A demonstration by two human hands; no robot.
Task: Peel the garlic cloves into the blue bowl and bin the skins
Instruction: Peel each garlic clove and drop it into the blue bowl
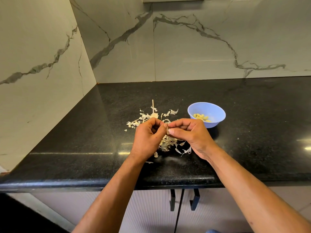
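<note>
Both hands meet above the black counter (84,132). My left hand (148,135) and my right hand (190,133) pinch one small garlic clove (167,129) between their fingertips, its papery skin still on it. Loose garlic skins (146,118) lie scattered on the counter behind and under the hands, with a thin garlic stem (153,106) among them. The blue bowl (206,109) stands just right of the hands and holds several peeled yellowish cloves (201,117).
Marble-patterned walls enclose the counter at the back and left, forming a corner. The counter's rounded front edge runs below my forearms. White cabinet doors with black handles (172,199) sit under it. No bin is in view.
</note>
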